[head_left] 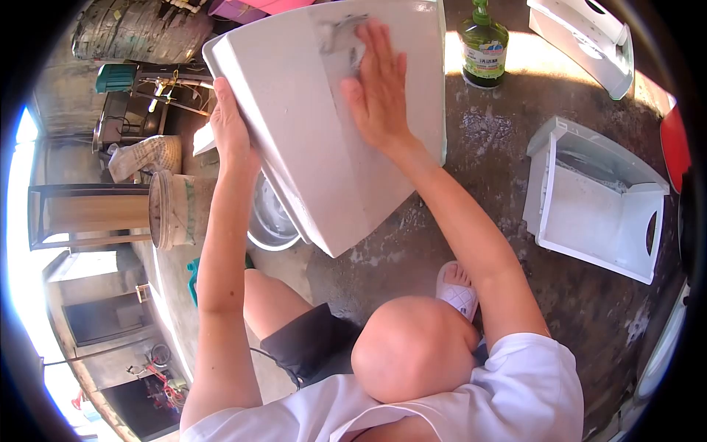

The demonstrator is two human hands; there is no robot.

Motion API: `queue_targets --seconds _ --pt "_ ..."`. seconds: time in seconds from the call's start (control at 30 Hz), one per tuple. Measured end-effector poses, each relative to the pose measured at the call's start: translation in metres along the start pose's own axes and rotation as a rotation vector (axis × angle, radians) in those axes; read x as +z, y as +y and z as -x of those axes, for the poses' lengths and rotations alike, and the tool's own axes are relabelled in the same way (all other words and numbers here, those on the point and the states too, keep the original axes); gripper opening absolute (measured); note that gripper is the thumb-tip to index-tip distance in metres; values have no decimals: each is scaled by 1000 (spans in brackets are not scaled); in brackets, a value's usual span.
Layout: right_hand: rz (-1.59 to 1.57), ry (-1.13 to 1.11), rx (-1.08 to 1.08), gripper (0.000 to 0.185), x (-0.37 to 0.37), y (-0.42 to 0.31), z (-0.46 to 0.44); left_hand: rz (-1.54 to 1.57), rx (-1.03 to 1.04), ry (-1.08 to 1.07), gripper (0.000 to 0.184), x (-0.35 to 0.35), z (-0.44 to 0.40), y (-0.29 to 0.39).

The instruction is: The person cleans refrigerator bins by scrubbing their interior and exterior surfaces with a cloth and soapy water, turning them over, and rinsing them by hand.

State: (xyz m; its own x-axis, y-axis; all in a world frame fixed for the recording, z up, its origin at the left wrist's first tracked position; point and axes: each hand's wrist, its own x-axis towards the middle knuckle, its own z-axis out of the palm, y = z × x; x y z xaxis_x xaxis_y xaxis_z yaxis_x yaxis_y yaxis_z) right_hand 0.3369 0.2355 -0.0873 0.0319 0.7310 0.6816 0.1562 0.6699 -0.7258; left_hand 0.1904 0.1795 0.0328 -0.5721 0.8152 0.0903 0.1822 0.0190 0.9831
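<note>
White bin (331,169) beneath right hand (379,92), laid flat near bin's far edge; left hand (231,125) grips bin's left side.

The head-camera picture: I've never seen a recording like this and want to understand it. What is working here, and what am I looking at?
There is no machine, only one person's two bare hands. The single picture comes from a camera worn on the head, looking forward and down. The left hand grips the edge of a large white container; the right hand lies spread against its surface. To the right, on the wet-looking floor, are a green bottle and an open white bin.
</note>
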Motion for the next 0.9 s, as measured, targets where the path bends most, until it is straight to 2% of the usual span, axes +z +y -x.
queue_targets --seconds 0.03,0.1,0.13,0.23,0.3,0.33,0.43,0.5,0.53,0.63,0.73,0.77,0.83,0.9 --pt "40 75 154 64 -1 40 -1 5 -13 27 62 1 0 0" --pt "116 -66 471 66 -10 93 46 11 -50 85 62 2 2 -4" --pt "89 -78 535 70 -7 91 84 29 -44 77 62 1 -1 -6" --pt "-26 -234 371 79 -11 6 145 48 -38 60 62 -4 -14 -10" --pt "-120 -334 122 84 0 -36 128 5 -55 32 62 -2 -15 -6" --pt "-68 -343 43 80 -3 -44 94 -22 -24 0 61 2 -11 -3" --pt "4 -78 146 75 -2 16 29 -4 6 -41 62 2 -13 -1" --pt "112 -91 312 71 -12 49 46 1 -35 27 62 4 -14 -4" --pt "119 -113 314 72 -10 48 70 3 -46 47 62 4 -16 -8" --pt "-38 -216 124 68 -7 -17 120 3 -42 21 64 5 -16 -6" --pt "-6 -236 10 64 -10 -20 82 -34 -42 -20 65 5 -8 3" --pt "-7 -121 142 57 -9 -7 69 -37 -39 -25 65 6 -5 4" --pt "185 -140 192 51 -15 15 66 -8 -55 34 65 9 -5 2" --pt "126 -173 63 49 -15 1 83 26 -68 51 64 9 -10 -1"
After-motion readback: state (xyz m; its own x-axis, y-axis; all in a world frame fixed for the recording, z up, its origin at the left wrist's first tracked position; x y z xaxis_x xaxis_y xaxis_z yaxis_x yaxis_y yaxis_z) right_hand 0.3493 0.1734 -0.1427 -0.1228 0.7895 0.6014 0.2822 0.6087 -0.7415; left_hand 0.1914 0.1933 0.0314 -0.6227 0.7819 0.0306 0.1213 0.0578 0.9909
